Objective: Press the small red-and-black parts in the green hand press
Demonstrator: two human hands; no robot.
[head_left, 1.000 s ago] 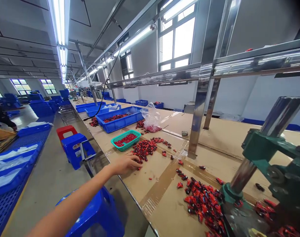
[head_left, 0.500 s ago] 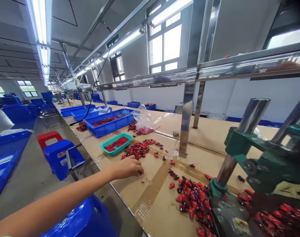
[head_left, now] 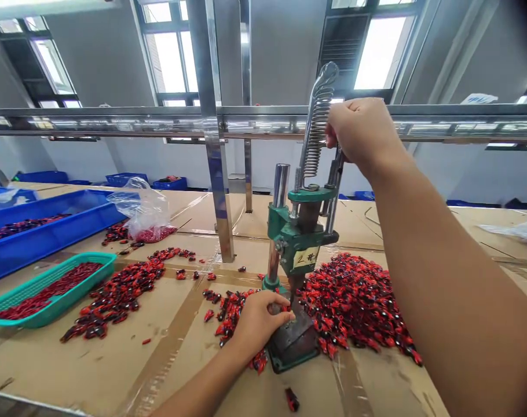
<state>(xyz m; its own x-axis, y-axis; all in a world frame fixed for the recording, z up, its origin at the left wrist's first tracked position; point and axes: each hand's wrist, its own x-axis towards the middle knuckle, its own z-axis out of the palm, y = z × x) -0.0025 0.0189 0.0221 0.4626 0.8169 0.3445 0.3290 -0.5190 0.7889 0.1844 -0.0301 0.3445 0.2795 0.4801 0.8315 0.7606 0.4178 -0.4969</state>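
Note:
My right hand [head_left: 362,130] is wrapped around the lever handle of a green hand press [head_left: 307,231], beside its long coil spring [head_left: 318,136]. Low at the press, my left hand [head_left: 261,318] pinches a small red-and-black part [head_left: 285,308] just under the ram tip, above the dark metal base [head_left: 293,341]. The fingertips hide most of that part. Similar red-and-black parts form a large pile [head_left: 359,301] to the right of the press and a smaller one [head_left: 231,313] beside my left hand. One loose part [head_left: 292,399] lies in front of the base.
Left on the cardboard-covered table [head_left: 116,370] sit a green basket [head_left: 109,265] of small red pieces, a blue tray [head_left: 85,209] with more parts, and a clear plastic bag [head_left: 148,211]. Another spread of parts [head_left: 128,289] lies between. A metal post [head_left: 219,191] stands behind.
The view has swung right to face the press. My left hand has moved from the table near the green basket to the press base; my right hand now shows, on the lever.

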